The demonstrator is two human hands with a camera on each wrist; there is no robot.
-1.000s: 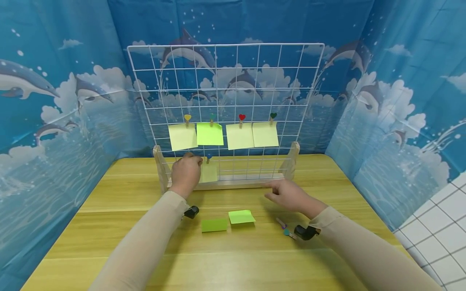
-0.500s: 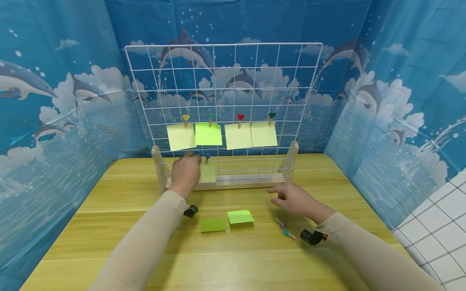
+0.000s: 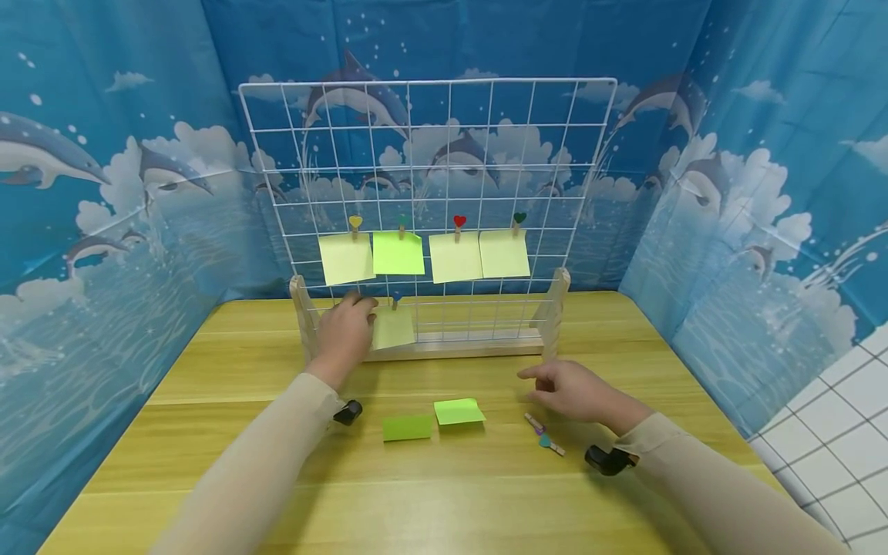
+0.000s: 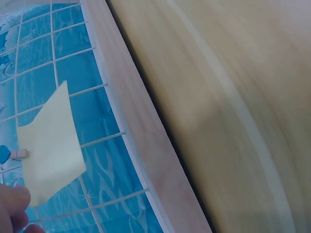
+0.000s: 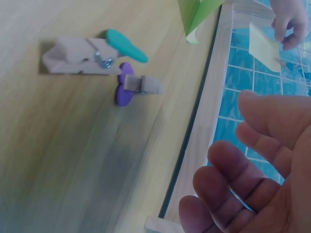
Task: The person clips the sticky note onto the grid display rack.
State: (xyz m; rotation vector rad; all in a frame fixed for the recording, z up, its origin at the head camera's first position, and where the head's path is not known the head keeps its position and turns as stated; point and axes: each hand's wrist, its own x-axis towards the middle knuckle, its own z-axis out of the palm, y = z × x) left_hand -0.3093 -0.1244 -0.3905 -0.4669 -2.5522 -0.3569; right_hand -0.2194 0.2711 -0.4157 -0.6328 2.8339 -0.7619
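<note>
A pale yellow sticky note (image 3: 392,328) hangs low on the white wire grid (image 3: 449,166) from a blue-topped wooden clothespin (image 3: 395,302). My left hand (image 3: 346,327) is at its left edge; in the left wrist view, fingertips (image 4: 19,196) come right up to the note's corner. Loosely bent, my right hand (image 3: 576,391) hovers over the table at the right, holding nothing. Near it lie two small clothespins, one with a purple top (image 3: 535,423) and one with a teal top (image 3: 551,445), also large in the right wrist view.
Higher on the grid hang several clipped notes: pale yellow (image 3: 346,260), bright green (image 3: 398,254) and two more pale yellow. Two green notes (image 3: 407,428) lie folded or curled on the wooden table (image 3: 444,501). Wooden feet (image 3: 553,312) support the grid. Dolphin-print curtains surround the table.
My left hand has shifted slightly left, uncovering more of the low pale note. My right hand has drawn back, right and toward me, from the grid's base.
</note>
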